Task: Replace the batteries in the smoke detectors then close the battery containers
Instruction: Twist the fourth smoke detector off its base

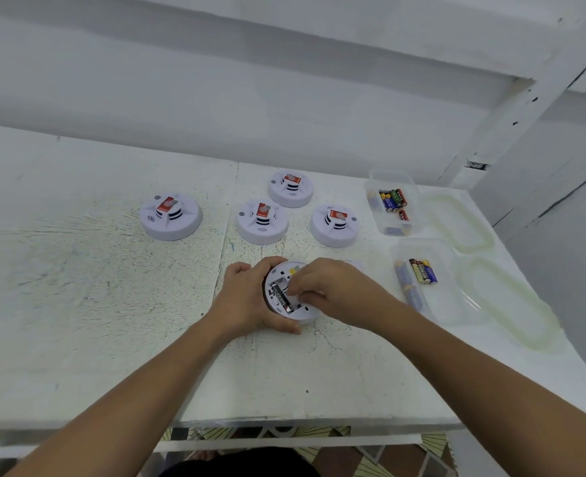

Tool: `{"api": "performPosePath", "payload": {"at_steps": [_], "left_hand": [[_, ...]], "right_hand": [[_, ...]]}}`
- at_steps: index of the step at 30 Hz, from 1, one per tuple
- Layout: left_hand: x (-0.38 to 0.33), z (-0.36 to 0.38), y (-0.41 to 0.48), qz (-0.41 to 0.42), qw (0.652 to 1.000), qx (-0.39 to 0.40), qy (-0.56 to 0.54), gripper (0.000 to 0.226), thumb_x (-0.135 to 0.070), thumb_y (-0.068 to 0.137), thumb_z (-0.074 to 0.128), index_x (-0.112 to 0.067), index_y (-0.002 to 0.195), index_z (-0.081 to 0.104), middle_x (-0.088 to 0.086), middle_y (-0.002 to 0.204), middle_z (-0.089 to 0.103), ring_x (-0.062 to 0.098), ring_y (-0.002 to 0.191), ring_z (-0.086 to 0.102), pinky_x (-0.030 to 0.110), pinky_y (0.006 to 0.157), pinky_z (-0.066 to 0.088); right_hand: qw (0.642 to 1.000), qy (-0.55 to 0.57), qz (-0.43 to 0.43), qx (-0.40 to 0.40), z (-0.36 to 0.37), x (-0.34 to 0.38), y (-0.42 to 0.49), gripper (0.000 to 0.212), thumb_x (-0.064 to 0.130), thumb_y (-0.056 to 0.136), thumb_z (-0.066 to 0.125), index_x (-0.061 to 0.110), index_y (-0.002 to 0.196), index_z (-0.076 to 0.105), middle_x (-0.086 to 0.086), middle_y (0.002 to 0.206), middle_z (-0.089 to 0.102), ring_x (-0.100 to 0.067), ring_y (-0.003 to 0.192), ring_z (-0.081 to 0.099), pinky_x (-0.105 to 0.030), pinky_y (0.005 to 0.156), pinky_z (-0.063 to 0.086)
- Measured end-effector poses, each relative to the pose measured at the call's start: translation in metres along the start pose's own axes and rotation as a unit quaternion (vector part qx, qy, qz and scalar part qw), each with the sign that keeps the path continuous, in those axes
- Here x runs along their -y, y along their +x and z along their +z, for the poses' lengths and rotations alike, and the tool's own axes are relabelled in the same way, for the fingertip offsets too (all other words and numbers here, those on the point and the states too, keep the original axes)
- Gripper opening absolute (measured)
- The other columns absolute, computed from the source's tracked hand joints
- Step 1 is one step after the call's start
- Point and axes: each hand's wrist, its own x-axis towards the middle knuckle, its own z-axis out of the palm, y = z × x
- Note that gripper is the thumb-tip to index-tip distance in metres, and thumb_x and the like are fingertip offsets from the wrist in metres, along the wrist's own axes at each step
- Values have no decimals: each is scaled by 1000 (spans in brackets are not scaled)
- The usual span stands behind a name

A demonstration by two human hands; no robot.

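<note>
Gripping the upturned smoke detector [279,275] from its left side, the left hand [250,297] wraps its fingers over the far rim and its thumb round the near rim. The detector rests on the white table [78,287], near the front edge and about midway across, with its underside facing up. The battery compartment [284,285] is uncovered, and one dark battery [281,298] lies in it along its left side. The right hand [322,287] reaches in from the right with its fingers curled down onto the compartment, just beside the seated battery. Whether those fingers pinch anything cannot be told, since the hand hides their tips.

Four more smoke detectors [262,221] stand face up farther back, each carrying a red label on its raised centre. One sits well to the left; three are grouped just beyond the hands.

On the right, two clear plastic containers hold loose batteries. The far container [388,173] holds a mixed cluster [393,199]. The near container [456,297] holds several more [422,271]. Two translucent lids [456,222] lie flat on the table just right of the containers, one beyond the other.
</note>
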Motion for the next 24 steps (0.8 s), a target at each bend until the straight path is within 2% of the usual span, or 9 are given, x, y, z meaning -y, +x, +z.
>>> {"api": "performPosePath", "payload": {"at_steps": [2, 4, 8, 12, 16, 20, 24], "left_hand": [[0, 0, 0, 4, 1000, -4, 4, 112, -75, 25, 68, -36, 126, 40, -37, 100, 47, -37, 97, 19, 20, 98, 14], [0, 0, 0, 3, 1000, -7, 8, 116, -75, 24, 66, -33, 128, 40, -37, 100, 47, -37, 97, 19, 20, 98, 13], [-3, -1, -1, 0, 1000, -6, 10, 117, -75, 23, 64, -33, 129, 39, -38, 99, 45, -39, 94, 16, 19, 99, 13], [-1, -1, -1, -14, 1000, -5, 4, 117, -74, 22, 66, -36, 129, 39, -37, 99, 46, -38, 96, 11, 19, 99, 14], [-1, -1, 0, -3, 1000, -2, 14, 117, -74, 23, 66, -33, 130, 40, -38, 99, 47, -38, 96, 16, 20, 100, 15], [1, 0, 1, 4, 1000, -2, 12, 116, -75, 24, 67, -33, 129, 41, -36, 99, 50, -37, 97, 19, 13, 97, 12], [1, 0, 1, 13, 1000, -4, 15, 116, -75, 26, 67, -31, 130, 41, -36, 99, 50, -36, 98, 21, 17, 98, 13]], "right_hand": [[997, -51, -60, 21, 2, 2, 6, 22, 14, 88, 52, 11, 94, 74, -1, 97, 73, -25, 87, 61, -43, 76, 50], [990, -105, -93, 34, 3, 1, 10, 26, 20, 87, 48, 11, 90, 72, 2, 94, 72, -24, 83, 61, -42, 69, 51], [973, -186, -128, 58, -4, 3, 13, 24, 18, 93, 49, 12, 101, 71, 2, 107, 70, -22, 99, 60, -40, 74, 51], [957, -231, -156, 80, -3, 0, 19, 26, 17, 93, 45, 11, 94, 70, 2, 101, 70, -21, 99, 61, -37, 66, 53], [956, -214, -171, 103, -1, -5, 23, 49, 28, 88, 25, 10, 91, 71, 0, 97, 71, -21, 93, 64, -37, 62, 53], [953, -221, -179, 103, 1, -5, 30, 40, 26, 84, 34, 9, 82, 70, -3, 86, 69, -25, 78, 63, -37, 59, 52], [954, -190, -213, 92, 0, -6, 28, 38, 27, 79, 36, 7, 77, 69, -5, 81, 69, -29, 74, 62, -36, 57, 53]]}}
